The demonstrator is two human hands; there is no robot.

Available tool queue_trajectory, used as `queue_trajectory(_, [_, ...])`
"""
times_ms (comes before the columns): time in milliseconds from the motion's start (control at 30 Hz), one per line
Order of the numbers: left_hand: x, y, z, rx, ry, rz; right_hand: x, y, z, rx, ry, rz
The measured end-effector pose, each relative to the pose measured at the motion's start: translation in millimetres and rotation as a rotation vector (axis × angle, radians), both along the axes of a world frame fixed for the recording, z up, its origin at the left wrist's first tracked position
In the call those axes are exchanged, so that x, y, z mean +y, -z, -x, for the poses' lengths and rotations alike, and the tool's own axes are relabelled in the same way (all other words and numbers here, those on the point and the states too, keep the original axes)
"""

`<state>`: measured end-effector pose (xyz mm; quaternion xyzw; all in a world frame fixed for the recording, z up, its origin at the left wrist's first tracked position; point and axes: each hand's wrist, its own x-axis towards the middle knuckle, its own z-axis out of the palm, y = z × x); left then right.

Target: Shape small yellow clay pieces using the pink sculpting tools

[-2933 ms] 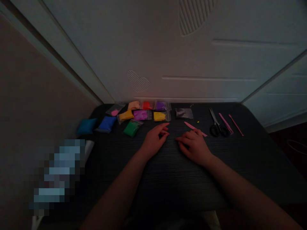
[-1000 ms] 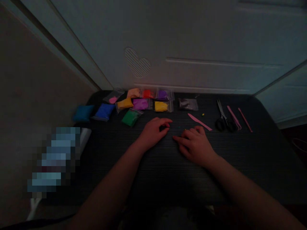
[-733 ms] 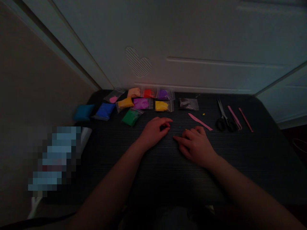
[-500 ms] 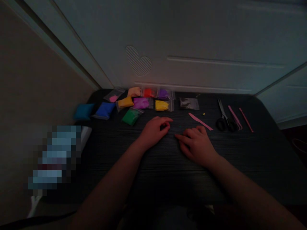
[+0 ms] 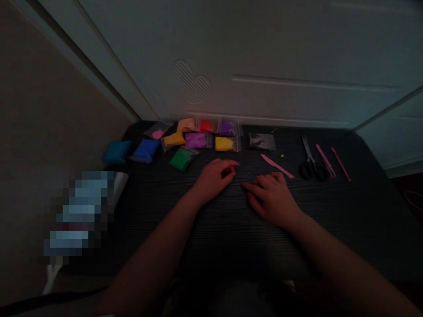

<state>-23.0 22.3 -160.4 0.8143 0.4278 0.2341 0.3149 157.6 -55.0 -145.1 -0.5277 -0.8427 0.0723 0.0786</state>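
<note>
My left hand (image 5: 216,177) rests on the dark table, its index finger stretched out above the thumb with a gap between them. I see nothing held in it. Facing it, my right hand (image 5: 272,196) lies low on the table, index finger extended and thumb apart below. Whether anything tiny lies under that fingertip is too dark to tell. Between the hands, a little further back, is a small green speck (image 5: 248,173). A yellow bit (image 5: 257,177) peeks out behind the right fingers. Beyond the right hand lies a pink plastic knife-shaped tool (image 5: 277,166).
Bags of coloured clay, including green (image 5: 183,159), yellow (image 5: 224,143) and blue (image 5: 146,150), line the back left. Black-handled scissors (image 5: 310,160) and pink tools (image 5: 325,160) lie right. A small yellow piece (image 5: 282,156) sits near the knife. A pixelated device (image 5: 81,213) stands left.
The view has shifted slightly. Both hands keep almost the same pose and place on the table, and the bags and tools have not moved.
</note>
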Motion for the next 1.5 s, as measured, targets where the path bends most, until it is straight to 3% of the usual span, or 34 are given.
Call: queue_trajectory(1500, [0.6,1.5,0.7,-0.01,0.008,0.006,-4.6,1.2,3.5,-0.025,-0.064,-0.026])
